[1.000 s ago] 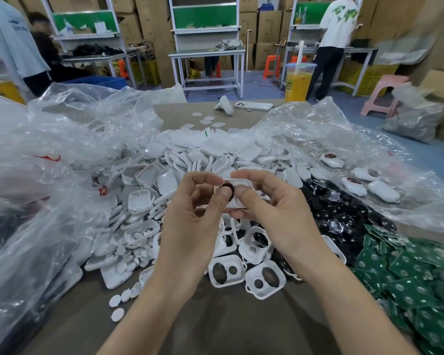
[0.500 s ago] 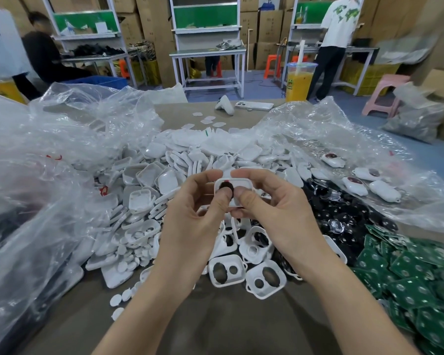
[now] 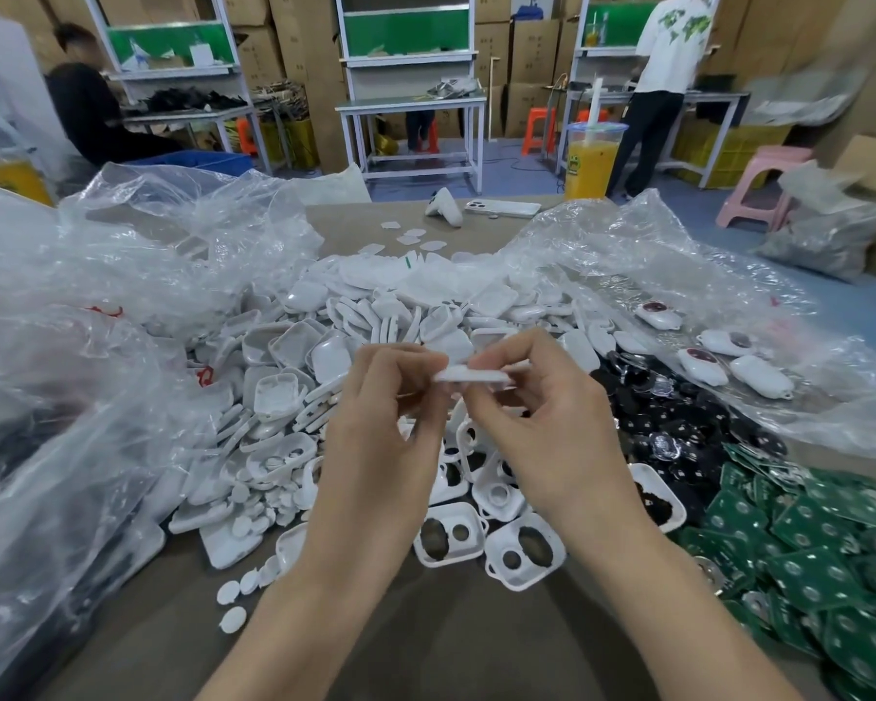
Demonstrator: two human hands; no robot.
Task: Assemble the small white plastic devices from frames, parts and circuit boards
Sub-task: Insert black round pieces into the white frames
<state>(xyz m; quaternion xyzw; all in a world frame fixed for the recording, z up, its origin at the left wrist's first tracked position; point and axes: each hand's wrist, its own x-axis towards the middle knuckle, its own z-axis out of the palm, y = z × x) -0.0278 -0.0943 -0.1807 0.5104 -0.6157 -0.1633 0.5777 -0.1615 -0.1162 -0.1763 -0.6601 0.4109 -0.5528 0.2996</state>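
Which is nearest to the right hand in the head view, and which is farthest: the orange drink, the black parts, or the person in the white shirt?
1. Black parts, just right of the right hand.
2. Orange drink, at the table's far edge.
3. Person in the white shirt, at the back bench.

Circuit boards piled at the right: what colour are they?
The circuit boards are green with pale round spots; head view.
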